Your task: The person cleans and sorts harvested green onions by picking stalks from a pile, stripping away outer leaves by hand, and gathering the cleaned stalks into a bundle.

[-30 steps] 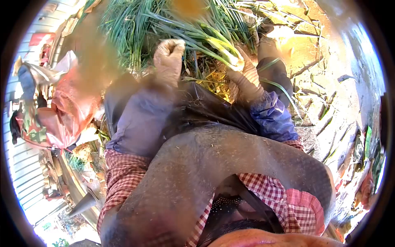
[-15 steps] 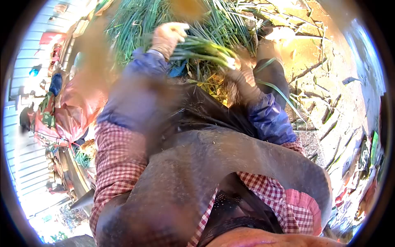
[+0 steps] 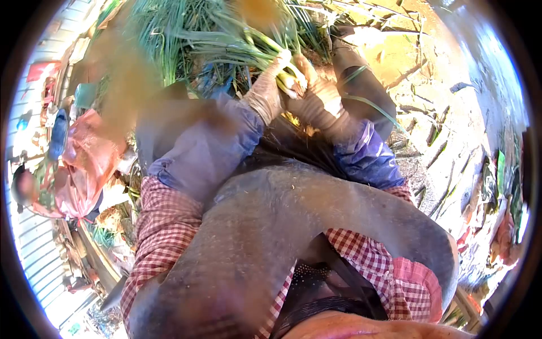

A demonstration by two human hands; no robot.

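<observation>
A bunch of green onions (image 3: 261, 46) lies across both of my hands, its pale root ends between them and its green leaves fanning to the upper left. My left hand (image 3: 266, 92), in a dirty glove, is closed around the stalks just above the roots. At the root end my right hand (image 3: 317, 97), also gloved, is closed on the same bunch, its fingertips partly hidden by the stalks. Behind them a large heap of green onions (image 3: 164, 42) lies on the ground. Blue sleeve covers reach up both forearms.
My dark apron (image 3: 316, 198) spreads over my lap. Muddy ground with scattered stalks (image 3: 429, 113) lies to the right. On the left are a pink plastic bag (image 3: 87, 164) and assorted clutter. Brown smudges blur parts of the view.
My left hand has moved down and right, from the leaves to the root end beside my right hand, and has closed on the stalks. The bunch has tilted, and the view has shifted slightly.
</observation>
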